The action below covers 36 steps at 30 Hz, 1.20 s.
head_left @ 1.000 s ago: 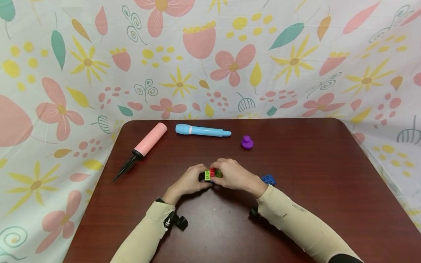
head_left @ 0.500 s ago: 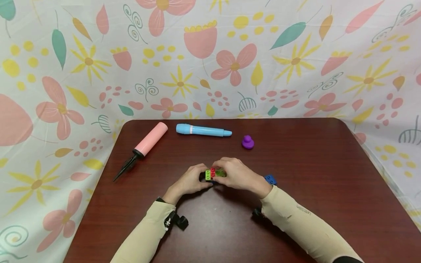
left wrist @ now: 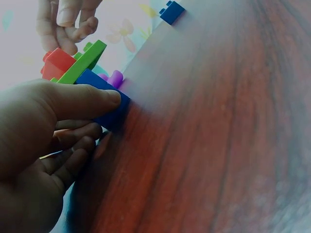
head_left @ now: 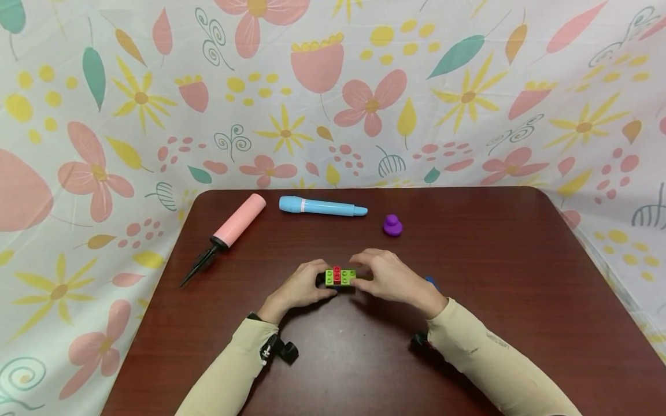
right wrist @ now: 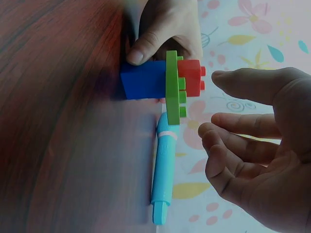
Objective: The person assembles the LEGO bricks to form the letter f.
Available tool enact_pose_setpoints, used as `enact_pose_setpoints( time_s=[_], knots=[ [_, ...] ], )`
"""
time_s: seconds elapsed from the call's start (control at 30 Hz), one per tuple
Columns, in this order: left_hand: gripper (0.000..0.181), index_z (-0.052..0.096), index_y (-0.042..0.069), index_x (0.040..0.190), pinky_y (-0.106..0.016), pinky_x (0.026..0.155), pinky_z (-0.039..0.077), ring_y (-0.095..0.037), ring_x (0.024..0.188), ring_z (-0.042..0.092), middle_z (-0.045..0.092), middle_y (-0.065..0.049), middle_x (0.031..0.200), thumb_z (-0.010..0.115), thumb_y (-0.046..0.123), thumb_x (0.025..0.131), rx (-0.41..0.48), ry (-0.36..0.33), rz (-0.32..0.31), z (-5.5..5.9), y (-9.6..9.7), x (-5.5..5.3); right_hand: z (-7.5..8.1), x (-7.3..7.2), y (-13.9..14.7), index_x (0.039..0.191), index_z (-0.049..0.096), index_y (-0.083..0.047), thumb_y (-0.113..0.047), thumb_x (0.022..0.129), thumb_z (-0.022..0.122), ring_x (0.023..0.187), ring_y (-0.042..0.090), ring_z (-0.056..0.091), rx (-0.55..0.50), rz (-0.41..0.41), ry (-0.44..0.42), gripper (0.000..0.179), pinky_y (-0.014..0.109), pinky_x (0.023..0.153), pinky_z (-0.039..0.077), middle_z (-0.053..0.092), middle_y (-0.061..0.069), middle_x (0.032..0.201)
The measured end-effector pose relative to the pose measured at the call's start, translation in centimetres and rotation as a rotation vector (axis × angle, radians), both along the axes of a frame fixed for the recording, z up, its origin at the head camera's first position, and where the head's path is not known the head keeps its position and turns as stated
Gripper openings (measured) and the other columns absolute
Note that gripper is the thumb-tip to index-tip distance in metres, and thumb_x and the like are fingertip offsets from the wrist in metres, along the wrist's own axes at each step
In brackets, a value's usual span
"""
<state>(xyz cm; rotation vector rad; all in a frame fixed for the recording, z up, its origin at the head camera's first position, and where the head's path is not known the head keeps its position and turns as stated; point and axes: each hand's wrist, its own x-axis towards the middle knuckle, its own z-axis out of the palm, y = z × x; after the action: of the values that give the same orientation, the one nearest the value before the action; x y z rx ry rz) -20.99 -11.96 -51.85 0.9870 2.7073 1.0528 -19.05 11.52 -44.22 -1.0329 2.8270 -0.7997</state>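
Observation:
My left hand (head_left: 299,286) grips a blue toy building brick (right wrist: 146,80), its thumb along one side and its fingers on the other. On that blue brick sits a flat light-green brick (right wrist: 172,92), which sticks out past it. A small red brick (right wrist: 190,77) stands on the green one, with green studs showing beside it. Just right of this stack is my right hand (head_left: 392,278), fingers loosely bent and nothing between them. The right wrist view shows a gap between its fingertips and the red brick. Another blue brick (left wrist: 172,13) lies on the table, mostly hidden behind my right wrist in the head view.
A pink hand pump (head_left: 239,221) with a black end lies at the back left of the brown table (head_left: 494,242). Beside it is a light-blue stick (head_left: 325,207) with a white band. A small purple rounded toy (head_left: 392,225) stands farther right. Patterned cloth (head_left: 364,104) hangs behind.
My right hand has let go of the red brick and drawn back to the right, uncovering the green brick's right end. My left hand and the stack stay nearly in place.

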Motion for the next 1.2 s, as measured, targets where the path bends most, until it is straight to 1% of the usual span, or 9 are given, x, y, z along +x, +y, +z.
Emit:
enact_pose_setpoints(
  time_s=[0.17, 0.27, 0.67, 0.93, 1.2],
  knots=[
    [0.030, 0.069, 0.013, 0.102, -0.029, 0.082, 0.051, -0.010, 0.091, 0.062, 0.064, 0.004, 0.099, 0.083, 0.024, 0.077, -0.002, 0.005, 0.003, -0.2, 0.0, 0.0, 0.0, 0.2, 0.9, 0.116, 0.067, -0.004, -0.024, 0.083, 0.077, 0.090, 0.017, 0.069, 0.007, -0.025, 0.013, 0.040, 0.031, 0.076, 0.056, 0.068, 0.007, 0.108],
    [0.030, 0.069, 0.013, 0.103, -0.030, 0.083, 0.051, -0.011, 0.092, 0.062, 0.064, 0.004, 0.100, 0.083, 0.024, 0.078, -0.007, 0.006, 0.006, -0.3, 0.0, 0.0, 0.0, 0.3, 1.4, 0.115, 0.067, -0.005, -0.024, 0.083, 0.077, 0.088, 0.016, 0.069, 0.007, -0.032, 0.020, 0.039, 0.031, 0.075, 0.055, 0.068, 0.006, 0.107],
    [0.032, 0.069, 0.012, 0.104, -0.029, 0.081, 0.051, -0.012, 0.092, 0.062, 0.064, 0.003, 0.100, 0.082, 0.024, 0.078, -0.018, 0.010, 0.007, -0.3, 0.1, 0.1, -0.4, 0.9, 3.7, 0.114, 0.068, -0.007, -0.024, 0.083, 0.078, 0.088, 0.018, 0.067, 0.018, -0.077, 0.030, 0.036, 0.033, 0.074, 0.054, 0.068, 0.006, 0.105],
    [0.031, 0.068, 0.012, 0.105, -0.028, 0.080, 0.051, -0.011, 0.090, 0.061, 0.064, 0.003, 0.100, 0.081, 0.025, 0.080, -0.028, 0.008, 0.003, -0.3, 0.0, 0.1, -0.9, 1.1, 5.3, 0.114, 0.067, -0.005, -0.022, 0.083, 0.078, 0.089, 0.021, 0.068, 0.006, -0.098, 0.021, 0.037, 0.034, 0.074, 0.055, 0.068, 0.007, 0.105],
    [0.030, 0.068, 0.013, 0.104, -0.028, 0.080, 0.051, -0.010, 0.090, 0.060, 0.064, 0.003, 0.100, 0.081, 0.025, 0.079, -0.016, 0.005, -0.001, -0.3, 0.0, 0.1, -1.2, 1.2, 6.7, 0.113, 0.068, -0.003, -0.020, 0.080, 0.080, 0.089, 0.022, 0.067, 0.038, -0.123, 0.051, 0.039, 0.037, 0.075, 0.054, 0.068, 0.007, 0.105]
  ],
)
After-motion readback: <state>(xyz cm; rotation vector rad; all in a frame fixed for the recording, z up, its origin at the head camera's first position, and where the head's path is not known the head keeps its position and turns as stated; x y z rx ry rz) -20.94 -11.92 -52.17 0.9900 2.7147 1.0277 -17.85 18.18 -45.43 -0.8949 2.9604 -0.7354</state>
